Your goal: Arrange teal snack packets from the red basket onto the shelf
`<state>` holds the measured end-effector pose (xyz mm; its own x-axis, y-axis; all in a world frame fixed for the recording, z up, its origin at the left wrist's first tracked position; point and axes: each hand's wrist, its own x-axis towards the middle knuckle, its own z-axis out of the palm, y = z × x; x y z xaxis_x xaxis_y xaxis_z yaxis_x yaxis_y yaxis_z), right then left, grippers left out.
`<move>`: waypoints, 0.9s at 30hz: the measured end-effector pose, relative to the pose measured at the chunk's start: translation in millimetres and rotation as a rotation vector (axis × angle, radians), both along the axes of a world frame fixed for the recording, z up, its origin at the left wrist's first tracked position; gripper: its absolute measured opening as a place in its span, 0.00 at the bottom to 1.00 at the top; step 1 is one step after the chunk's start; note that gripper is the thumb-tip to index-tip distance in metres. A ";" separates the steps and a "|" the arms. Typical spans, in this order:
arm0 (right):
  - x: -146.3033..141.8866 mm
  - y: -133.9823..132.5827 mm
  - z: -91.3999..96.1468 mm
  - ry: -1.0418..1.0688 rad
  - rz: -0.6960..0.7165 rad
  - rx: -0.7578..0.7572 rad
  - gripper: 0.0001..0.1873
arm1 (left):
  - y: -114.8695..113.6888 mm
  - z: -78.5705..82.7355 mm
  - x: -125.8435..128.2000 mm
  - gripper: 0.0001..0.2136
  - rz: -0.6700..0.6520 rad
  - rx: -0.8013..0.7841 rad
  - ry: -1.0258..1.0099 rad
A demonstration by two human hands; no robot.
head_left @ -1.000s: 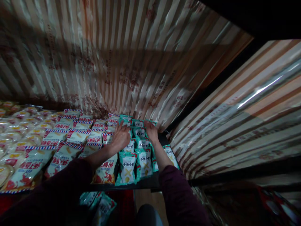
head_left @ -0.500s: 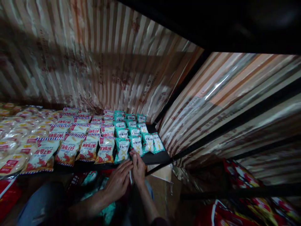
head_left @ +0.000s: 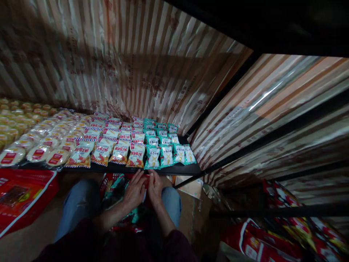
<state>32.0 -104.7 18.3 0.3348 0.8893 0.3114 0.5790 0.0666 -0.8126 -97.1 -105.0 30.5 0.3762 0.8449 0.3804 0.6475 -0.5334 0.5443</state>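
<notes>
My left hand [head_left: 135, 191] rests at the front edge of a black shelf [head_left: 188, 168], fingers stretched forward and nothing seen in it. Just beside it is my right hand [head_left: 155, 188], its fingers also extended to the edge, with no packet visible in them. Right behind the fingertips stand rows of small green-and-white snack packets [head_left: 166, 155]. To their left are rows of striped-edged snack packets [head_left: 135, 155] with red print. Below my hands, between the knees, sits an open red bag [head_left: 105, 182] with more green packets [head_left: 135, 215] inside, partly hidden by my forearms.
Clear-wrapped round snacks [head_left: 38, 153] and yellow ones [head_left: 11, 116] fill the shelf's left. A large red bag [head_left: 29, 196] lies at lower left. Red bags [head_left: 253, 240] are at lower right. A dark metal post [head_left: 223, 92] and striped sheeting [head_left: 152, 65] enclose the shelf.
Both hands have drawn back from the front green packets to the shelf edge and moved slightly apart. The view has shifted, showing more of the left side and my knees.
</notes>
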 end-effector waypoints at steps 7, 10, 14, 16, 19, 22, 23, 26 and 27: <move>4.7 33.0 -10.3 -0.340 -0.186 0.133 0.26 | 29.5 -12.5 -19.0 0.24 0.159 0.148 0.193; 9.4 43.9 -17.4 -0.434 -0.159 0.100 0.25 | 33.9 -23.0 -17.4 0.25 0.147 0.145 0.209; 11.9 51.5 -21.5 -0.459 -0.148 0.101 0.24 | 31.4 -28.9 -10.9 0.25 0.153 0.139 0.198; 12.6 53.1 -21.2 -0.455 -0.140 0.114 0.23 | 30.0 -29.3 -8.3 0.25 0.156 0.146 0.193; 14.3 52.9 -20.5 -0.457 -0.128 0.132 0.23 | 30.7 -28.2 -7.2 0.26 0.177 0.158 0.175; 16.3 49.7 -21.2 -0.465 -0.121 0.150 0.25 | 35.7 -23.7 -8.3 0.26 0.219 0.156 0.158; 16.9 48.2 -21.9 -0.469 -0.115 0.156 0.25 | 37.9 -21.2 -8.7 0.26 0.238 0.150 0.156; 17.2 43.3 -25.1 -0.486 -0.088 0.167 0.26 | 45.0 -11.4 -8.2 0.24 0.293 0.115 0.167; 16.7 41.7 -26.2 -0.491 -0.085 0.170 0.27 | 47.1 -7.9 -7.5 0.23 0.304 0.101 0.173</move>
